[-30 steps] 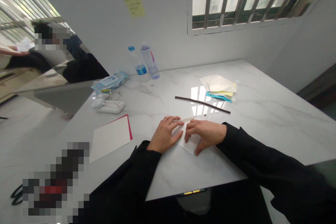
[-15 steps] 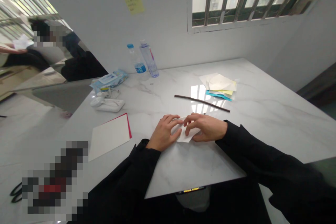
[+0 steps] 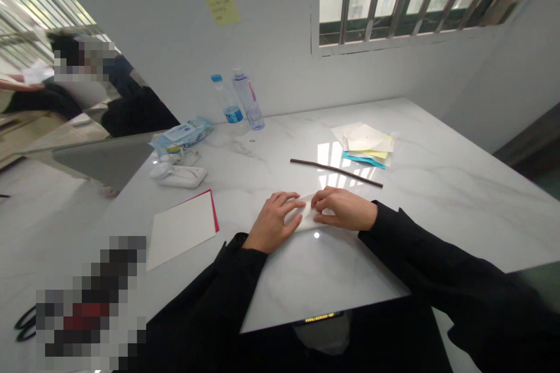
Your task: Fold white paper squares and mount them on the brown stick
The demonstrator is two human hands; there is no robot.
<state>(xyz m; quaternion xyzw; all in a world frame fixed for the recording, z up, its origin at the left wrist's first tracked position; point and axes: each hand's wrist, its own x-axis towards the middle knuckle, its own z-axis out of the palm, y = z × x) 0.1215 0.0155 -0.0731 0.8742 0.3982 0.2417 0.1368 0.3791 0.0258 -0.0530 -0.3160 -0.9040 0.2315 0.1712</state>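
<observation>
A small white sheet of paper (image 3: pixel 307 220) lies on the marble-patterned table between my hands, and fingers cover much of it. My left hand (image 3: pixel 275 220) rests at the paper's left side, with its fingers spread and its fingertips on the sheet. From the right, my right hand (image 3: pixel 345 210) reaches over the paper. Its fingers are curled and its thumb lies close to them, pinching the paper's right part. The folds under the fingers are hard to make out.
Beyond my hands lies a thin dark brown stick (image 3: pixel 336 169). Behind it is a stack of coloured papers (image 3: pixel 367 141). To the left are a white sheet with a red edge (image 3: pixel 184 224), a white device (image 3: pixel 184 176), a wipes pack (image 3: pixel 184 133) and bottles (image 3: pixel 248 99). Scissors (image 3: pixel 27 323) show lower left.
My right hand's fingers have curled in and drawn back slightly to the right. The paper's near corner no longer sticks out towards me; its near edge now runs straighter. My left hand stays about still.
</observation>
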